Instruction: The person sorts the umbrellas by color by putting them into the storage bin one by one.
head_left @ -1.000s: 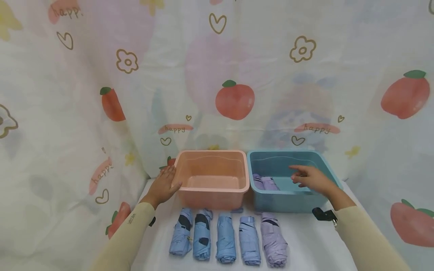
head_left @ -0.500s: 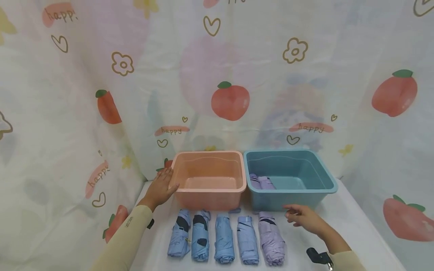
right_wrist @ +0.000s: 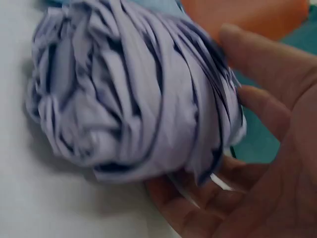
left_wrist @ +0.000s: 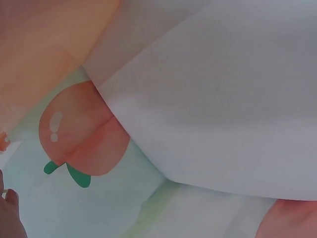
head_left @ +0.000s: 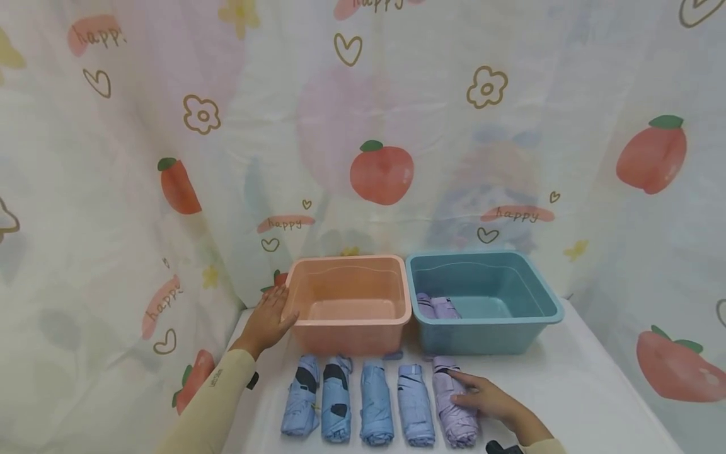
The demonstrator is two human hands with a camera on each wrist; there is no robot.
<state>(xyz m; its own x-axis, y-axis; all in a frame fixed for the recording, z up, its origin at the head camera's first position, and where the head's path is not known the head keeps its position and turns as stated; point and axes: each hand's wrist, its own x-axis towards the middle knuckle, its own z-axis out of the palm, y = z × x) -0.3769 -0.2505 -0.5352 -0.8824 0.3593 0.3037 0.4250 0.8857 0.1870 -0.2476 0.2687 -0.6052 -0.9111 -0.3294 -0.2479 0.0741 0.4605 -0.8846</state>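
My right hand (head_left: 489,398) is at the folded purple umbrella (head_left: 458,429), the rightmost in a row on the table. In the right wrist view, its fingers (right_wrist: 198,203) curl round the crinkled roll (right_wrist: 119,94) from below and the side. My left hand (head_left: 265,321), fingers extended, rests against the left rim of the orange-pink bin (head_left: 348,323). Several folded blue umbrellas (head_left: 376,403) lie side by side to the left of the purple one. Only a bit of the left hand (left_wrist: 11,213) shows in the left wrist view.
A teal bin (head_left: 482,339) stands right of the pink one, with two folded purple umbrellas (head_left: 445,308) inside at its left. Both bins sit at the back of the white table (head_left: 573,378), before a patterned curtain (head_left: 386,94). A small bluish item (head_left: 392,355) lies by the pink bin's base.
My right hand has come from over the teal bin down and left to the purple umbrella and taken hold of it. The left hand has stayed at the pink bin.
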